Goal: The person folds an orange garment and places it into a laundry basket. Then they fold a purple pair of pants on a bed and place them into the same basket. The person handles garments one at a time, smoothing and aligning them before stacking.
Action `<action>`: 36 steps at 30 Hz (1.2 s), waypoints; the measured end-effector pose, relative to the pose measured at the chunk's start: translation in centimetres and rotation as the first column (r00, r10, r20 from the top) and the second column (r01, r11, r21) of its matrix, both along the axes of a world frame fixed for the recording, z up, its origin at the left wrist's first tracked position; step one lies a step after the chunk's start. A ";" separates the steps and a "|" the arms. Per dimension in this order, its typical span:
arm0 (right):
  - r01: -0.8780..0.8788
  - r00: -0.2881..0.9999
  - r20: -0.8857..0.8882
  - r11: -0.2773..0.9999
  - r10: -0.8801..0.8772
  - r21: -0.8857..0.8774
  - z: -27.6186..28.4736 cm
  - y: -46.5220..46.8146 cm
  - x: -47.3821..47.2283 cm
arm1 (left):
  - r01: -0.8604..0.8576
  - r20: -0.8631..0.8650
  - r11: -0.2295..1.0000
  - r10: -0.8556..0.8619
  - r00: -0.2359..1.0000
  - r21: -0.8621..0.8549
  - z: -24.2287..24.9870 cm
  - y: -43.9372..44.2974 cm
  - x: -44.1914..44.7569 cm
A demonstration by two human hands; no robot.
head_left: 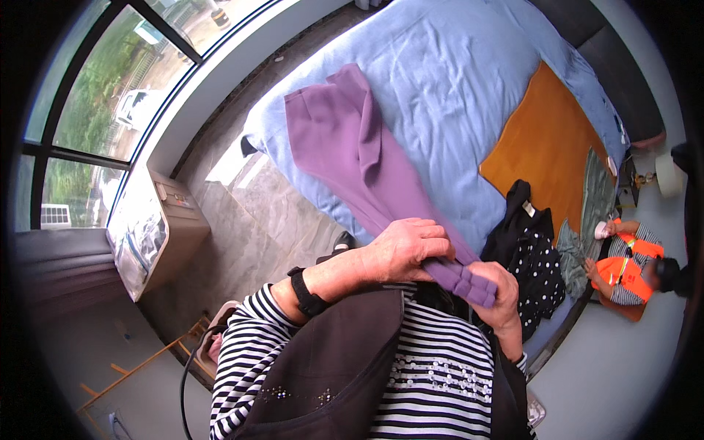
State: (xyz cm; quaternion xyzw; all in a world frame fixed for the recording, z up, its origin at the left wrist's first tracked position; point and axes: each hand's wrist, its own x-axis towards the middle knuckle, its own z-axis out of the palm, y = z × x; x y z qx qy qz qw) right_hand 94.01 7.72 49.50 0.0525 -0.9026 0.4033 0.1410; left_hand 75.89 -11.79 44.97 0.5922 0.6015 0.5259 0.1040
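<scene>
A pair of purple trousers (344,126) stretches from my hands out over the bed's blue cover (440,82), its legs toward the far left. My left hand (412,247) grips the fabric just beyond the gathered elastic waistband (467,286). At the other side of that waistband, my right hand (500,294) is closed on its edge. Both hands are close to my chest, and the band is bunched between them. A black polka-dot garment (531,258) lies on the bed just past my right hand.
An orange-brown mat (544,148) and a green garment (591,203) lie on the bed's right part. Beside it at the right, a person in an orange vest (630,269) touches the green cloth. A beige storage box (176,220) stands by the window at the left.
</scene>
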 end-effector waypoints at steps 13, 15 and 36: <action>0.064 0.985 -0.166 0.989 -0.041 0.135 13.5 -0.5 2.1 | 0.289 0.408 0.952 -0.303 0.861 0.097 -2.9 -2.3 -3.4; -0.019 0.967 -0.245 0.981 0.067 0.194 14.9 1.0 2.7 | 0.308 0.252 0.951 -0.292 0.923 -0.026 -3.7 -2.9 -4.2; 0.635 0.528 -0.723 0.773 -0.445 -0.013 28.1 4.7 1.2 | 0.342 0.230 0.794 -0.258 0.938 -0.502 -19.4 -11.9 -6.9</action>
